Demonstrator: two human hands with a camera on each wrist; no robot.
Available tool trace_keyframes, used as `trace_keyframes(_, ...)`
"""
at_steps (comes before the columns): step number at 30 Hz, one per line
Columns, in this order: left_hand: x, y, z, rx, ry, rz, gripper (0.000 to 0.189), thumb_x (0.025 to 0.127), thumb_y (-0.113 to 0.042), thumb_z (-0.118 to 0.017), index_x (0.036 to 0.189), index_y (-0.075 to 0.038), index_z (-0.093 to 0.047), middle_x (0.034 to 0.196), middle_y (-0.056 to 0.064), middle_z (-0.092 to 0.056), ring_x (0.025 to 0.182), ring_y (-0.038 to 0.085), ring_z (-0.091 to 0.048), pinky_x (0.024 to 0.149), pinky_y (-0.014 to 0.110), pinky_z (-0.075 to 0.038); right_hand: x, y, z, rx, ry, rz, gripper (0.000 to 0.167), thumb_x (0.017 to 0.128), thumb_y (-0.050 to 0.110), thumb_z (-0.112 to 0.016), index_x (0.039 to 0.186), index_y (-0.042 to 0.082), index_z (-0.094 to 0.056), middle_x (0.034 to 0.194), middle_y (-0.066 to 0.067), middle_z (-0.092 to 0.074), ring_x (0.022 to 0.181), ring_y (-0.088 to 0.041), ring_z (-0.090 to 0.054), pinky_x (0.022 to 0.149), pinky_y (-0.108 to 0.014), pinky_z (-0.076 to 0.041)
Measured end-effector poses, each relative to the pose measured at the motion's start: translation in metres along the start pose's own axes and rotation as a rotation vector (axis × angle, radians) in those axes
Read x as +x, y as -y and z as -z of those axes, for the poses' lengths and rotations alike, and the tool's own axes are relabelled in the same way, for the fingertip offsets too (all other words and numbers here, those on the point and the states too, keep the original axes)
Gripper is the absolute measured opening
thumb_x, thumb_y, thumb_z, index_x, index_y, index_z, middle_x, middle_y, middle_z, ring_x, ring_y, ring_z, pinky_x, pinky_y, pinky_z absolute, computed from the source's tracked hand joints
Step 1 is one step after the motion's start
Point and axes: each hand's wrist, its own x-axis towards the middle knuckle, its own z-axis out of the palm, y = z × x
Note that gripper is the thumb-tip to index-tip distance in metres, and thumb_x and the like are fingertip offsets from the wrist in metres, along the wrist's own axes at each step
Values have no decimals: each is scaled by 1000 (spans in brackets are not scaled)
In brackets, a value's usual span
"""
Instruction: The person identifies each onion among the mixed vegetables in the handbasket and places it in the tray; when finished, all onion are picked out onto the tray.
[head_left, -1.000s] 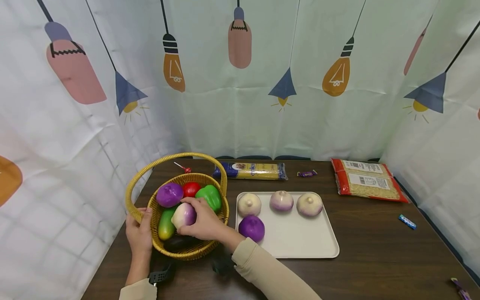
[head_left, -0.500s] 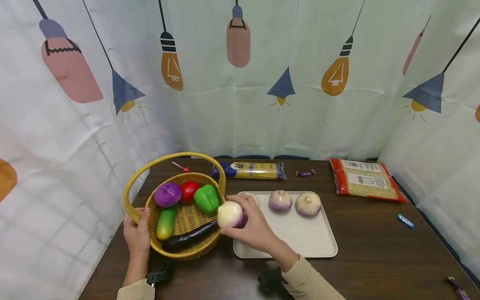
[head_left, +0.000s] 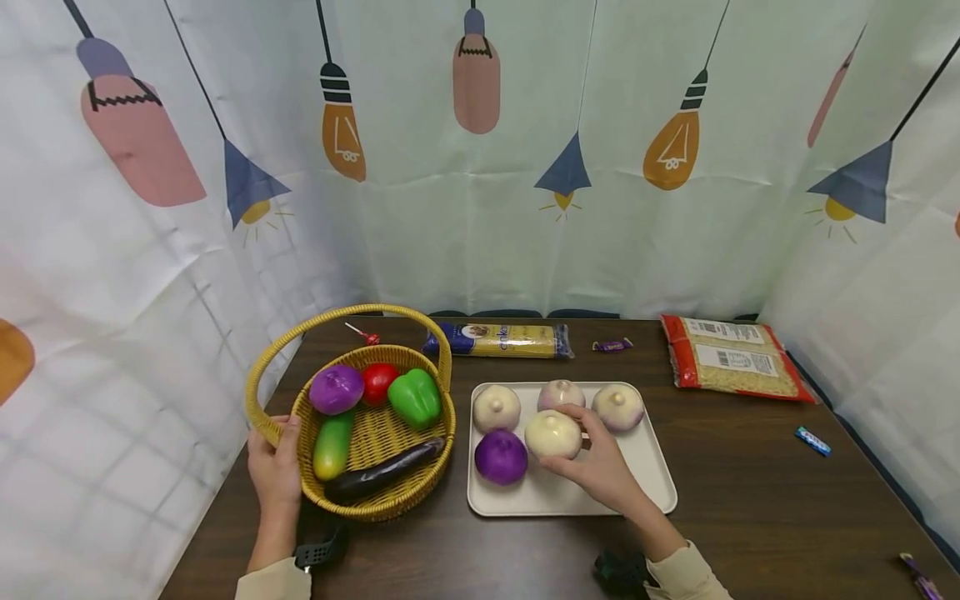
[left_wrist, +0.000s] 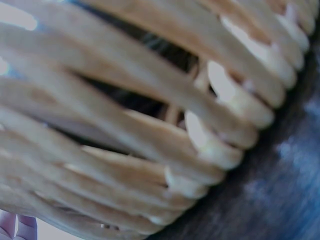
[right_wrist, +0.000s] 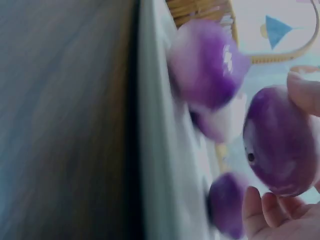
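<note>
My right hand point(head_left: 602, 468) holds a white-and-purple turnip point(head_left: 553, 434) over the middle of the tray point(head_left: 600, 502); the right wrist view shows its purple underside with a small dark hole. On the tray are a solid purple turnip-like vegetable point(head_left: 501, 457) and three pale turnips, one at the back left point(head_left: 497, 408). My left hand point(head_left: 275, 467) grips the left side of the wicker basket point(head_left: 447, 450) at the handle's base. Inside lie a purple vegetable point(head_left: 337, 389), a tomato point(head_left: 378, 383), a green bell pepper point(head_left: 415, 398), a cucumber point(head_left: 332, 446) and an eggplant point(head_left: 386, 472).
Behind the tray lie a pasta pack point(head_left: 510, 341) and a purple-wrapped candy point(head_left: 612, 345). A red-edged grain bag point(head_left: 735, 358) sits at the back right, with a blue wrapped candy point(head_left: 813, 442) before it. Beyond the basket is a red lollipop point(head_left: 369, 338).
My right hand has lifted the turnip out of the basket and carried it right, over the tray. The eggplant now shows in full. My left hand stays on the basket.
</note>
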Motion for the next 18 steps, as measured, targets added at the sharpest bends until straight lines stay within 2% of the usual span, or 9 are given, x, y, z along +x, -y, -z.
trace_keyframes(3, 2, 3, 1, -11, -5, 9, 3, 94, -16, -62, 95, -14, -59, 92, -8, -48, 77, 9, -46, 69, 18, -37, -5, -10, 7, -47, -15, -32, 74, 69, 22, -89, 132, 12, -52, 126, -5, -58, 110, -24, -54, 90, -43, -43)
trace_keyframes(6, 6, 13, 2, 0, -8, 15, 4, 94, -17, -62, 95, -15, -58, 93, -8, -48, 77, 9, -46, 69, 18, -37, -9, -18, 9, -80, -8, -39, 74, 68, 19, -90, 132, 9, -52, 128, -6, -57, 115, -26, -55, 96, -46, -44)
trace_keyframes(11, 10, 25, 2, 12, -8, 18, 16, 95, -20, -62, 99, -5, -58, 94, -8, -47, 79, 9, -46, 70, 19, -37, -12, -27, 10, -164, 2, -25, 73, 64, 16, -91, 127, 8, -56, 125, -5, -57, 120, -27, -53, 101, -51, -40)
trace_keyframes(14, 8, 21, 2, 4, -4, 12, 20, 95, -19, -62, 99, -1, -57, 95, -7, -47, 80, 10, -46, 70, 19, -37, -13, -29, 9, -196, 10, -28, 74, 63, 17, -92, 127, 10, -56, 124, -3, -58, 120, -26, -52, 102, -51, -37)
trace_keyframes(18, 2, 7, 1, -5, 5, 5, 19, 95, -18, -62, 98, 0, -57, 94, -6, -46, 80, 10, -45, 70, 18, -37, -14, -27, 11, -211, 21, -31, 77, 64, 18, -92, 130, 8, -54, 127, -6, -57, 121, -29, -52, 102, -51, -37)
